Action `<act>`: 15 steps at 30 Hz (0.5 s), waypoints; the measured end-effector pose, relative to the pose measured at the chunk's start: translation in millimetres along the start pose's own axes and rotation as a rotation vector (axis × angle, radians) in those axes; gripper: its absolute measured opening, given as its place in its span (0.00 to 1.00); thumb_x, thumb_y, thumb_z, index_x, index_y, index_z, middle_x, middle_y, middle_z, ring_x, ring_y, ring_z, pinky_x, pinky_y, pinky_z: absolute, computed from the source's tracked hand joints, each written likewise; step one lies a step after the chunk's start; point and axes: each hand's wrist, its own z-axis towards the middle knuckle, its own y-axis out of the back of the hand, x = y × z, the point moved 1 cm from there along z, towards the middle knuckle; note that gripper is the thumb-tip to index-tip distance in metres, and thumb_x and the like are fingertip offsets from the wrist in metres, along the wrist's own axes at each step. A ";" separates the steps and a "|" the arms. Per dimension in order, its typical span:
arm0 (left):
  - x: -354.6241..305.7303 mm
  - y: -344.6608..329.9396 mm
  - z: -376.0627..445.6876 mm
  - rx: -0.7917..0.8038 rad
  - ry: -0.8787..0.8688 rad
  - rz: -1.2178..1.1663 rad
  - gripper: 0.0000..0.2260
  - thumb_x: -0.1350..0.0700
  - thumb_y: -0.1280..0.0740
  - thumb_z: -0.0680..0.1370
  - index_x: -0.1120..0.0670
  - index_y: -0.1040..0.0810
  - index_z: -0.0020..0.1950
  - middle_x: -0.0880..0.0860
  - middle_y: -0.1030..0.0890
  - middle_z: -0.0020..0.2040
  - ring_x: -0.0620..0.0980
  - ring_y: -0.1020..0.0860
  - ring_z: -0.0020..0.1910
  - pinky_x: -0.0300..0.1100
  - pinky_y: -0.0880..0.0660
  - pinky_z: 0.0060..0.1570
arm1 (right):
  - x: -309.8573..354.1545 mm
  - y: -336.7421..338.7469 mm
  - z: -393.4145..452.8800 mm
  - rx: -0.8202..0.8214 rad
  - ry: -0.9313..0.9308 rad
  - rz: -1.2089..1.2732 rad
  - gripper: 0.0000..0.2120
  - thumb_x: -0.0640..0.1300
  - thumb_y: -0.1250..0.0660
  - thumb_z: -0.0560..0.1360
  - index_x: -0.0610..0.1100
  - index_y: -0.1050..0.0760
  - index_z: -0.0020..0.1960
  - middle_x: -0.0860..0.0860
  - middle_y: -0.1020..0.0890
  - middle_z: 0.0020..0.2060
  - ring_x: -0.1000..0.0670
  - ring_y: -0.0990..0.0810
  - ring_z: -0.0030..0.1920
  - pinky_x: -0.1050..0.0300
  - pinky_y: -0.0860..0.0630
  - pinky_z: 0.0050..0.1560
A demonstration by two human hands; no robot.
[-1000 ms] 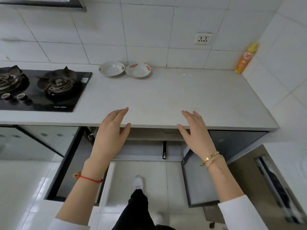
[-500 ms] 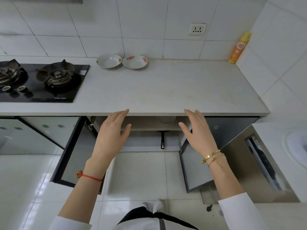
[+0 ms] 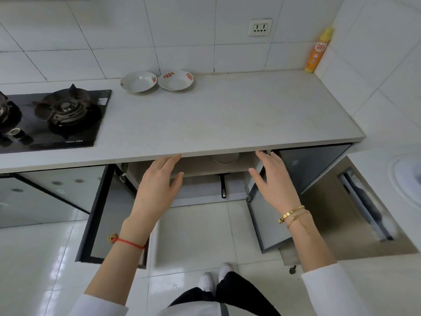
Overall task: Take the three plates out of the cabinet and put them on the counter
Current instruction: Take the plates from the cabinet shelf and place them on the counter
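Two plates already sit on the counter (image 3: pixel 227 115), side by side near the tiled back wall: a plain white plate (image 3: pixel 138 81) with a small red mark on its rim, and just to its right a red-patterned plate (image 3: pixel 175 79). They almost touch. The third plate (image 3: pixel 225 158) is in the open cabinet (image 3: pixel 196 166) under the counter, resting on the shelf; only its pale lower edge shows beneath the counter's lip.

The person stands facing the cabinet with both arms stretched toward its opening. The left hand (image 3: pixel 157 185) is flat with fingers straight and slightly spread, holding nothing, its fingertips level with the counter edge. The right hand (image 3: pixel 272 181) (the wrist wears two gold bracelets) is likewise spread wide and empty, fingers pointing up and inward toward the shelf. Neither hand touches the plate inside.

Both cabinet doors hang open: the left door (image 3: pixel 107 215) swings out beside the left forearm, the right door (image 3: pixel 262 224) beside the right wrist. A black pan handle (image 3: pixel 223 185) hangs below the shelf. A black gas stove (image 3: pixel 57 117) lies on the counter's left, and an orange spray bottle (image 3: pixel 317 51) stands in the far right corner, below a wall socket (image 3: pixel 260 27).
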 end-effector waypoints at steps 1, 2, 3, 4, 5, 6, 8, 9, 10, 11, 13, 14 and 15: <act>2.6 -2.5 2.1 0.005 0.000 0.000 0.20 0.57 0.35 0.79 0.55 0.29 0.70 0.52 0.22 0.61 0.53 0.25 0.61 0.47 0.26 0.59 | -1.2 -3.7 0.2 0.004 -0.010 0.005 0.26 0.52 0.41 0.80 0.45 0.39 0.75 0.48 0.34 0.73 0.48 0.45 0.77 0.51 0.44 0.74; 4.9 -5.2 4.2 0.012 0.007 -0.005 0.20 0.57 0.35 0.79 0.55 0.29 0.70 0.52 0.22 0.61 0.53 0.25 0.61 0.47 0.26 0.59 | -2.4 -7.0 0.8 0.010 -0.020 0.008 0.26 0.52 0.41 0.80 0.45 0.39 0.75 0.48 0.34 0.73 0.48 0.45 0.77 0.50 0.43 0.74; 7.2 -8.1 6.3 0.021 0.017 -0.011 0.20 0.57 0.35 0.79 0.55 0.29 0.70 0.52 0.22 0.61 0.52 0.25 0.61 0.47 0.26 0.59 | -3.5 -9.8 2.2 0.018 -0.029 0.011 0.26 0.52 0.41 0.80 0.45 0.39 0.75 0.48 0.34 0.73 0.48 0.45 0.77 0.50 0.43 0.75; 9.8 -11.3 8.6 0.030 0.027 -0.020 0.20 0.57 0.35 0.79 0.54 0.29 0.71 0.52 0.22 0.61 0.52 0.26 0.62 0.47 0.26 0.59 | -4.6 -12.1 4.3 0.026 -0.037 0.012 0.26 0.52 0.41 0.80 0.45 0.39 0.75 0.48 0.35 0.74 0.48 0.45 0.77 0.49 0.43 0.75; 12.9 -14.9 11.2 0.040 0.036 -0.029 0.20 0.57 0.35 0.79 0.54 0.29 0.71 0.51 0.22 0.62 0.52 0.26 0.63 0.47 0.26 0.60 | -5.7 -14.8 7.0 0.034 -0.042 0.011 0.26 0.52 0.41 0.80 0.45 0.40 0.75 0.48 0.35 0.74 0.47 0.46 0.77 0.49 0.44 0.76; 16.3 -19.1 14.3 0.049 0.044 -0.033 0.20 0.57 0.35 0.79 0.54 0.29 0.71 0.51 0.23 0.63 0.52 0.27 0.64 0.48 0.27 0.62 | -7.4 -17.7 10.1 0.041 -0.045 0.007 0.26 0.52 0.41 0.80 0.45 0.40 0.75 0.48 0.35 0.74 0.47 0.46 0.77 0.49 0.44 0.76; 23.1 -30.1 20.8 0.068 0.062 -0.034 0.20 0.57 0.35 0.79 0.55 0.29 0.71 0.52 0.23 0.65 0.52 0.28 0.66 0.47 0.28 0.63 | -13.3 -24.6 17.8 0.055 -0.050 0.000 0.26 0.52 0.41 0.80 0.44 0.40 0.75 0.48 0.35 0.74 0.47 0.46 0.77 0.49 0.45 0.76; 26.5 -36.8 24.2 0.078 0.071 -0.033 0.20 0.57 0.35 0.79 0.55 0.29 0.71 0.52 0.23 0.65 0.52 0.28 0.66 0.47 0.28 0.64 | -17.5 -28.7 22.6 0.061 -0.052 -0.002 0.26 0.52 0.41 0.80 0.44 0.40 0.75 0.48 0.35 0.74 0.47 0.46 0.77 0.49 0.45 0.76; 29.9 -44.4 27.3 0.089 0.076 -0.033 0.20 0.57 0.35 0.79 0.55 0.29 0.71 0.53 0.24 0.65 0.52 0.28 0.66 0.46 0.28 0.64 | -22.3 -33.4 27.4 0.065 -0.052 -0.004 0.26 0.52 0.41 0.80 0.44 0.40 0.75 0.48 0.35 0.74 0.47 0.45 0.77 0.49 0.44 0.76; 33.7 -53.2 30.8 0.099 0.078 -0.032 0.20 0.57 0.35 0.79 0.55 0.29 0.72 0.53 0.23 0.64 0.52 0.28 0.66 0.46 0.28 0.63 | -28.1 -39.4 33.2 0.067 -0.051 -0.005 0.26 0.52 0.41 0.80 0.44 0.39 0.75 0.48 0.35 0.74 0.47 0.45 0.77 0.49 0.44 0.76; 43.3 -74.9 37.9 0.114 0.078 -0.034 0.20 0.56 0.36 0.79 0.55 0.30 0.72 0.52 0.24 0.64 0.51 0.28 0.66 0.45 0.29 0.64 | -42.3 -55.8 45.4 0.065 -0.050 -0.014 0.25 0.51 0.41 0.80 0.44 0.39 0.75 0.48 0.34 0.73 0.47 0.44 0.77 0.50 0.43 0.75; 49.6 -88.4 41.7 0.121 0.080 -0.039 0.20 0.56 0.36 0.80 0.54 0.30 0.72 0.51 0.24 0.65 0.51 0.28 0.66 0.44 0.29 0.64 | -51.3 -66.6 52.0 0.067 -0.052 -0.020 0.25 0.52 0.41 0.80 0.44 0.39 0.74 0.48 0.34 0.73 0.47 0.44 0.77 0.50 0.43 0.75; 56.5 -103.2 45.1 0.131 0.083 -0.049 0.20 0.56 0.36 0.80 0.54 0.30 0.72 0.51 0.24 0.65 0.50 0.28 0.66 0.43 0.30 0.64 | -61.0 -79.1 58.7 0.071 -0.058 -0.022 0.25 0.52 0.41 0.80 0.43 0.38 0.74 0.48 0.33 0.73 0.47 0.44 0.77 0.51 0.43 0.74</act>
